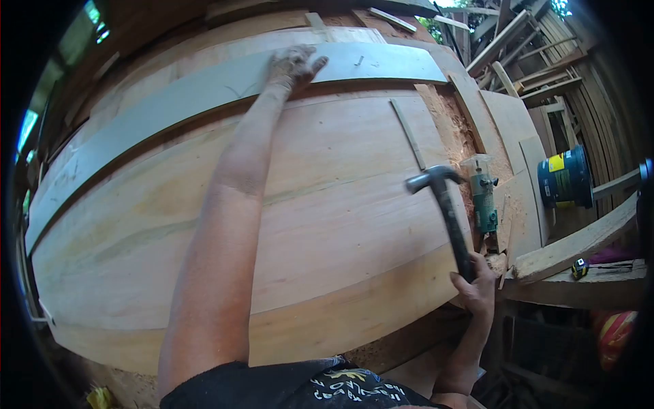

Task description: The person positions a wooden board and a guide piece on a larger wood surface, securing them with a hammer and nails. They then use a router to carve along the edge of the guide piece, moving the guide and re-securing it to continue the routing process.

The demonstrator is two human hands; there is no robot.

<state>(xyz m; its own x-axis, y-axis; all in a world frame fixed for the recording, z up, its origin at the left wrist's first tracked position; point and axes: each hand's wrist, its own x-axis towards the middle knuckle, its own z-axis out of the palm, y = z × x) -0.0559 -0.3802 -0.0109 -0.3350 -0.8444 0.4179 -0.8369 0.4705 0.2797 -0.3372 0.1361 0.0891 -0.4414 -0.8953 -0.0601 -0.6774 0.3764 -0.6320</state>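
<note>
My left hand (293, 68) rests on a long, pale grey-white board (174, 95), its thumb stuck out to the right. The board lies across a broad wooden panel (327, 225). To the right of that hand, what looks like a nail (359, 61) sticks up from the board. My right hand (477, 285) is wrapped around the handle of a claw hammer (446, 211) at the lower right. Its metal head is raised above the panel's right side, apart from the board.
A green power tool (484, 201) with a clear guard lies among sawdust right of the hammer. A thin wood strip (408, 134) lies on the panel. Farther right are a dark bucket (565, 177), a tape measure (580, 268) and a curved timber (579, 238). Lumber is stacked behind.
</note>
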